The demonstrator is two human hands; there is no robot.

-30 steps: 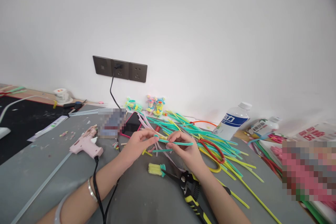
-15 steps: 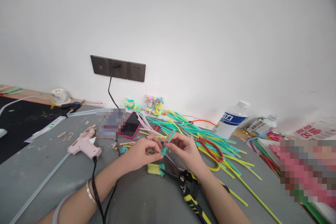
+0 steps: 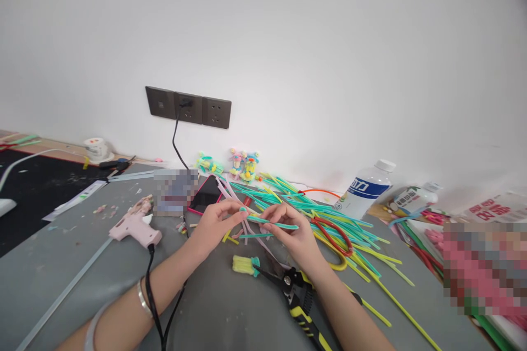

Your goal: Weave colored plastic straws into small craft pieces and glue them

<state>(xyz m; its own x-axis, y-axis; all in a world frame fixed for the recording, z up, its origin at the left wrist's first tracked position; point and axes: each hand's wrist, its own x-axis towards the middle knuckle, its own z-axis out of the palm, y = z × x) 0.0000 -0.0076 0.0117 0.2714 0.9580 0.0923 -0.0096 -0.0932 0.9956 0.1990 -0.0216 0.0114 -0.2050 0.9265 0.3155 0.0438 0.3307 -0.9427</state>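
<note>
A teal pipe cleaner (image 3: 272, 222) runs sideways between my hands. Its left end, which looks curled, is pinched in my left hand (image 3: 218, 226). The other stretch lies in the fingers of my right hand (image 3: 291, 230), and its free tip points right. Below the hands, a small bundle of yellow pipe cleaner with a teal end (image 3: 245, 265) rests on the grey mat. The tip of black-and-yellow pliers (image 3: 293, 292) reaches that teal end, while my right forearm passes beside the handles.
Many teal and yellow pipe cleaners (image 3: 362, 241) spread to the right, with red-handled scissors (image 3: 335, 236) among them. A pink glue gun (image 3: 138, 230) lies left, its cord running by my left arm. Behind are a phone (image 3: 206, 194), small pipe-cleaner figures (image 3: 249, 167) and a bottle (image 3: 364, 192).
The teal pipe cleaner was bent upright between my fingertips; now it stretches sideways with its left end curled. My left hand has moved slightly left and up.
</note>
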